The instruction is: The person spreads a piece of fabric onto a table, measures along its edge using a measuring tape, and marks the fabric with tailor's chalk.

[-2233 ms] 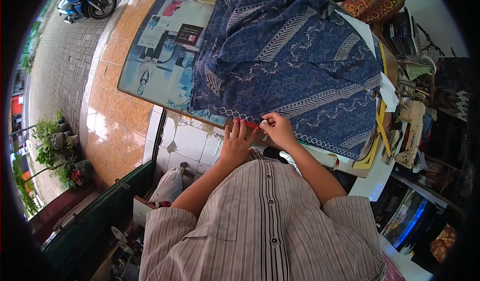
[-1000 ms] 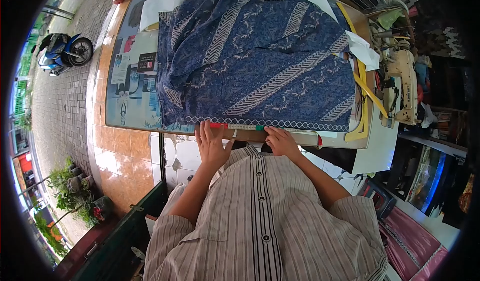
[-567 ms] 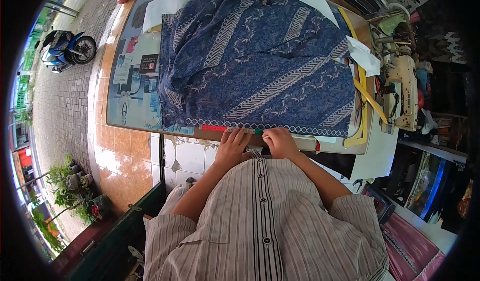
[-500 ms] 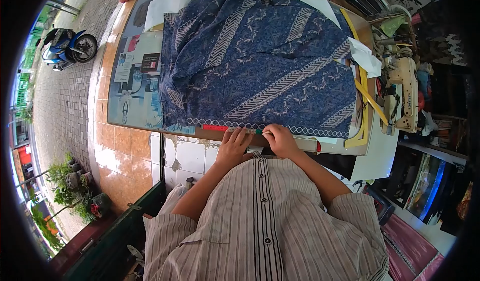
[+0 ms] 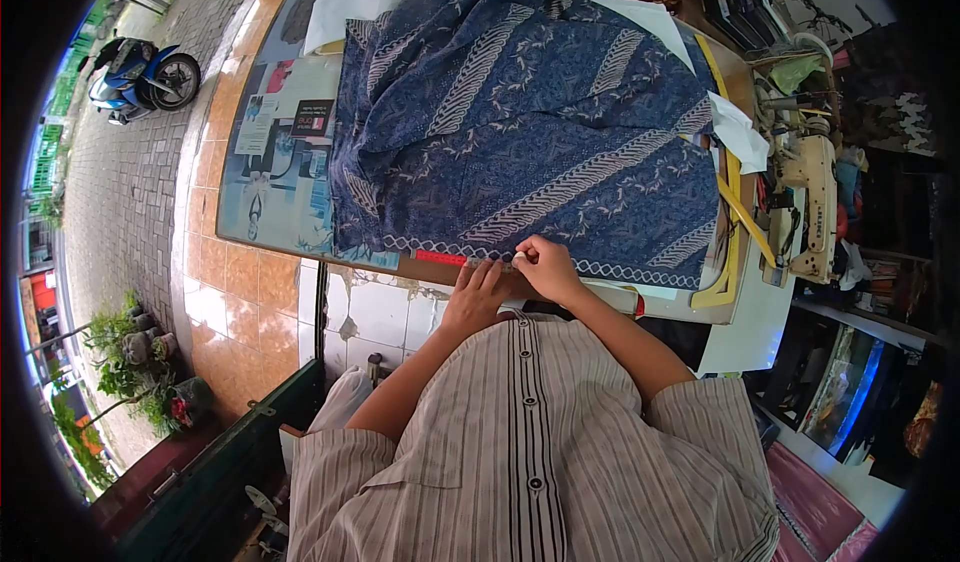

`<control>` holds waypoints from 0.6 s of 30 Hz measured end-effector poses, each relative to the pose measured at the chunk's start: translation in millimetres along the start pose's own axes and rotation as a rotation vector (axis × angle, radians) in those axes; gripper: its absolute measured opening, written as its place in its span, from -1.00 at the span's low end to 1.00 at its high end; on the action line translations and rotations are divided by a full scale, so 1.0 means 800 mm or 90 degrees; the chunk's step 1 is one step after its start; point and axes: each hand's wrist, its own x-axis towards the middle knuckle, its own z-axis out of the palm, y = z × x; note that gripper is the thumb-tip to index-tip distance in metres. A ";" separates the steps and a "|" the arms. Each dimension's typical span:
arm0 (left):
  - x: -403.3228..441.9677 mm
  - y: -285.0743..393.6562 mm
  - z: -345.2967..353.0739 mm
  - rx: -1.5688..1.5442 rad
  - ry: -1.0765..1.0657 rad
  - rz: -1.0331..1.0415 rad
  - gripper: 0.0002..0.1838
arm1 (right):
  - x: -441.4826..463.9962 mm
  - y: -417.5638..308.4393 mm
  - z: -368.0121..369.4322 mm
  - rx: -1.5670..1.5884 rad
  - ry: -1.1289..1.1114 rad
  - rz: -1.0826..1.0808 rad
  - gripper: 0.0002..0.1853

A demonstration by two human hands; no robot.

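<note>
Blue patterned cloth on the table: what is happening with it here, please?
A person in a striped shirt works at the near edge of the cloth, which lies on the table. The left hand rests on a partly red measuring tape along that edge; the right hand pinches a small white object at the patterned border.

Over my feed I see glossy orange square floor tiles (image 5: 240, 287) reflecting daylight at left, beside a grey block-paved lane (image 5: 140, 192). Cracked white square tiles (image 5: 378, 309) lie below the blue picture-topped table (image 5: 285, 197), and a bright blue light strip (image 5: 858, 402) glows at far right.
</note>
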 end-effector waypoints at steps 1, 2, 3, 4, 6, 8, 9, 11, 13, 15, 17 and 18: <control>0.001 -0.001 0.001 0.000 0.002 -0.001 -0.32 | 0.002 -0.001 0.000 -0.007 0.001 0.006 -0.80; 0.001 -0.002 0.003 -0.016 0.007 0.000 -0.32 | 0.003 -0.003 0.000 -0.008 0.000 0.006 -0.80; -0.001 -0.002 0.006 -0.033 0.011 0.002 -0.33 | 0.004 -0.003 0.000 -0.018 -0.002 0.012 -0.80; -0.002 -0.003 0.009 -0.034 0.010 0.002 -0.33 | 0.004 -0.004 0.000 -0.027 -0.004 0.018 -0.80; 0.000 -0.001 0.003 -0.016 0.004 0.004 -0.33 | 0.004 -0.003 0.002 -0.034 0.005 0.020 -0.80; 0.002 0.005 -0.006 0.000 -0.010 -0.006 -0.32 | 0.007 -0.003 0.004 -0.040 0.014 0.019 -0.81; 0.002 0.007 -0.010 0.017 -0.023 -0.016 -0.32 | 0.009 -0.003 0.005 -0.050 0.010 0.025 -0.80; 0.002 0.007 -0.009 0.020 -0.017 -0.018 -0.31 | 0.013 -0.003 0.006 -0.059 0.008 0.030 -0.79; 0.000 0.009 -0.009 0.022 -0.010 -0.018 -0.31 | 0.018 -0.003 0.006 -0.051 0.063 0.020 -0.79; 0.001 0.009 -0.011 0.029 -0.026 -0.022 -0.26 | 0.017 -0.009 -0.006 -0.021 0.144 -0.016 -0.80; 0.001 0.009 -0.015 0.031 -0.023 -0.022 -0.21 | 0.013 -0.006 -0.019 0.011 0.226 -0.053 -0.81; 0.001 0.010 -0.014 0.029 -0.022 -0.022 -0.16 | 0.003 0.002 -0.027 0.027 0.206 -0.072 -0.83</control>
